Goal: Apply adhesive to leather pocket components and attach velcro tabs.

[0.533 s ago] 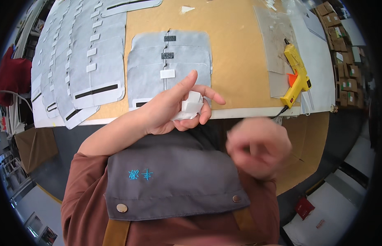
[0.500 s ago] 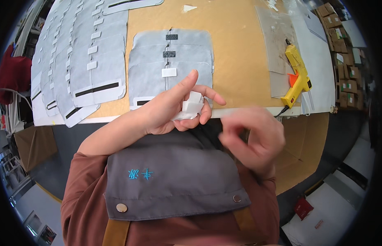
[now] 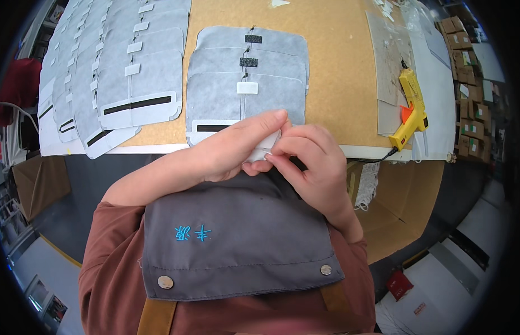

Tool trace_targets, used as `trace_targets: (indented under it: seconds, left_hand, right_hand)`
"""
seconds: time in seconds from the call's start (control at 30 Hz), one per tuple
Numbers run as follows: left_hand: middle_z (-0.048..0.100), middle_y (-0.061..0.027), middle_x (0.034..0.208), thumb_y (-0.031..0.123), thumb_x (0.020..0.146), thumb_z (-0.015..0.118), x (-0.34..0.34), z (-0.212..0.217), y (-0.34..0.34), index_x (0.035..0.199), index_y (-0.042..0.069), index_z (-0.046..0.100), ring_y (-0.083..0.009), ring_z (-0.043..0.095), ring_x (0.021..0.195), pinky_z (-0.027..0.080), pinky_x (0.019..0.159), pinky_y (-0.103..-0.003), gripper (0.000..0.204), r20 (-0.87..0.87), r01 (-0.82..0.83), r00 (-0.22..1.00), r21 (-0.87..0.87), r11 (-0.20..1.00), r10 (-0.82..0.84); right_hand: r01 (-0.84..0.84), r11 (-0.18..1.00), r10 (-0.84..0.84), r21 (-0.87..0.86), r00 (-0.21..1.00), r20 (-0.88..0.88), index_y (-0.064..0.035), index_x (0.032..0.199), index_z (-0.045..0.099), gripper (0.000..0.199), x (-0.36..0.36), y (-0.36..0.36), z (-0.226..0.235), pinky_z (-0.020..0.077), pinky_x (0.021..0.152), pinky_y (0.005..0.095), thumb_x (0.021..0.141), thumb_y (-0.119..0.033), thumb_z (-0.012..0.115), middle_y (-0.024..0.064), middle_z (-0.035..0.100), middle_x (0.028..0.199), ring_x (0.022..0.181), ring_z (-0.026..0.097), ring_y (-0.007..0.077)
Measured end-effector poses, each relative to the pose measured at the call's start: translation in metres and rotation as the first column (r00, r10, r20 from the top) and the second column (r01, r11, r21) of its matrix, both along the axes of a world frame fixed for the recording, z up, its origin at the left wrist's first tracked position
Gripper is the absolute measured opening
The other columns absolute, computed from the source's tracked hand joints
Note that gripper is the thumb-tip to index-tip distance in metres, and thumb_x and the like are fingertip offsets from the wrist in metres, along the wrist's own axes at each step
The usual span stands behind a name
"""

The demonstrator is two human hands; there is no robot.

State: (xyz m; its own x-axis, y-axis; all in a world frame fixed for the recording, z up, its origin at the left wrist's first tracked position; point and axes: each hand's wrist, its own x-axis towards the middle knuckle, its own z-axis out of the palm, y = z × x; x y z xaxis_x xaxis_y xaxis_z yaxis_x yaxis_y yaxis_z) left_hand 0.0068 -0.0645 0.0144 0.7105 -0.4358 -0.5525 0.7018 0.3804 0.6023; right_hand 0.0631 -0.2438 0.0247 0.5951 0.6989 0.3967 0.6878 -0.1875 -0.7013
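Several small white rectangular pieces (image 3: 262, 152) sit in the curled fingers of my left hand (image 3: 232, 146), just off the table's front edge. My right hand (image 3: 316, 162) meets it there, thumb and forefinger pinching at one of these white pieces. The fingers partly hide the pieces, so their exact kind is unclear. Beyond my hands lies an overlapping stack of grey fabric panels (image 3: 215, 92). The top panel has a white patch (image 3: 247, 88) and a white strip with a black slot; dark patches (image 3: 248, 62) show on the panels behind.
More overlapping grey panels (image 3: 153, 78) with white tabs cover the table's left side. A yellow glue gun (image 3: 411, 111) with an orange trigger lies at the right, its cord hanging over the edge. Below the table stands an open cardboard box (image 3: 405, 206). White scraps lie at the far right.
My right hand has moved left from beside the left hand to the white pieces and now pinches at them. My left hand's fingers have closed more around them. The view has shifted slightly.
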Motion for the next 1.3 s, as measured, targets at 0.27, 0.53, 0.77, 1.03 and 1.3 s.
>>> trace_targets:
  seconds: [0.27, 0.53, 0.77, 1.03, 1.3]
  left_hand:
    - [0.048, 0.0014, 0.073, 0.034, 0.107, 0.042, -0.004, 0.001, 0.009, 0.101, 0.01, 0.055, -0.0053, 0.036, 0.056, 0.026, 0.047, -0.02, 0.028, 0.115, -0.058, 0.992, 0.023, 0.998, 0.055]
    - [0.056, -0.0014, 0.079, 0.025, 0.104, 0.052, -0.01, -0.009, 0.012, 0.106, 0.004, 0.06, -0.0082, 0.049, 0.068, 0.042, 0.06, -0.026, 0.022, 0.485, -0.155, 0.872, 0.399, 0.904, -0.065]
    - [0.063, -0.0093, 0.083, 0.012, 0.095, 0.066, -0.01, -0.008, 0.034, 0.095, 0.004, 0.063, -0.0228, 0.061, 0.077, 0.048, 0.069, -0.033, 0.009, 0.669, -0.332, 0.701, 0.614, 0.716, -0.248]
    - [0.057, -0.005, 0.072, 0.011, 0.079, 0.08, 0.015, -0.022, 0.078, 0.085, 0.007, 0.065, -0.0205, 0.056, 0.057, 0.043, 0.05, -0.031, 0.017, 0.709, -0.694, 0.558, 0.684, 0.227, -0.432]
    - [0.049, -0.0005, 0.065, 0.017, 0.08, 0.077, 0.028, -0.054, 0.091, 0.086, 0.014, 0.066, -0.0182, 0.053, 0.053, 0.042, 0.045, -0.031, 0.013, 0.693, -0.788, 0.533, 0.615, 0.013, -0.486]
  right_hand:
    - [0.136, 0.958, 0.094, 0.253, 0.683, -0.725, -0.0021, 0.099, 0.06, 0.014, -0.008, -0.015, -0.004, 0.0534, 0.064, 0.0223, 0.09, 0.003, 0.069, 0.0072, 0.067, 0.095, 0.081, 0.069, 0.011]
    - [0.298, 0.954, -0.13, 0.03, 0.504, -0.854, 0.0, 0.106, 0.059, 0.013, -0.008, -0.006, 0.0, 0.0547, 0.065, 0.0218, 0.094, 0.001, 0.065, 0.0083, 0.07, 0.093, 0.088, 0.071, 0.0135]
    - [0.174, 0.983, -0.112, 0.05, 0.799, -0.591, -0.0004, 0.088, 0.066, 0.007, 0.008, 0.01, -0.014, 0.0501, 0.062, 0.0226, 0.086, 0.002, 0.072, 0.0039, 0.068, 0.082, 0.071, 0.063, 0.0088]
    - [0.313, 0.942, -0.326, -0.121, 0.766, -0.554, -0.002, 0.081, 0.063, 0.015, 0.044, 0.056, -0.017, 0.0399, 0.055, 0.0195, 0.088, -0.007, 0.075, -0.0038, 0.059, 0.069, 0.063, 0.049, 0.0013]
    - [0.296, 0.941, -0.333, -0.165, 0.717, -0.612, -0.0019, 0.08, 0.063, 0.015, 0.066, 0.097, -0.034, 0.04, 0.054, 0.02, 0.088, -0.007, 0.074, -0.0034, 0.059, 0.069, 0.061, 0.049, 0.0016]
